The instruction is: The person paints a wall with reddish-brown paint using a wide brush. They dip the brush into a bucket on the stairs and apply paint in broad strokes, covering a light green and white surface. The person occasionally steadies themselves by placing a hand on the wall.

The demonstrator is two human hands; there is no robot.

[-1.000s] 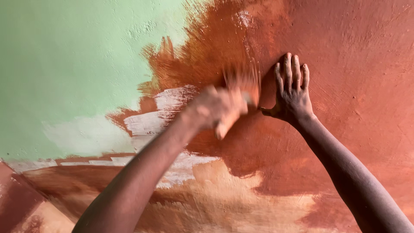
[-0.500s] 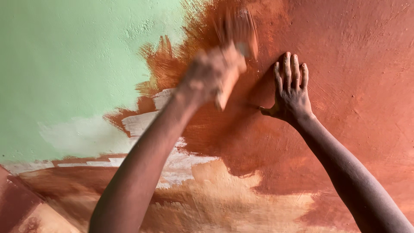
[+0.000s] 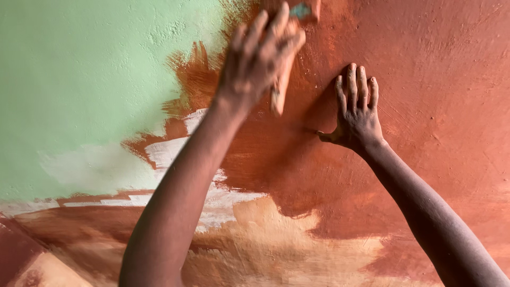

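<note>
Diff vs earlier frames: left arm has travelled up the wall (image 3: pixel 90 79). Left hand (image 3: pixel 260 58) was level with the right hand a second ago, higher half a second ago, now near the top edge. Right hand (image 3: pixel 357 114) hasn't moved; same spot, same pose.

Wall: large rust-red painted area covers the right and centre, pale green remains upper left, white and tan patches sit along the lower middle. The red edge against the green is ragged, with streaky stroke marks.

Left hand: fingers curled shut around the handle of a paintbrush (image 3: pixel 284 74); grip closed, motion-blurred. Brush handle is light-coloured and smeared with red paint, sticking out below the fist. Head of the brush sits at the top edge of the view, partly cut off, with a small teal spot on it; bristles can't be made out.

Right hand: flat on the red paint, palm against the wall, fingers straight and close together, thumb out to the side. Holding nothing.
</note>
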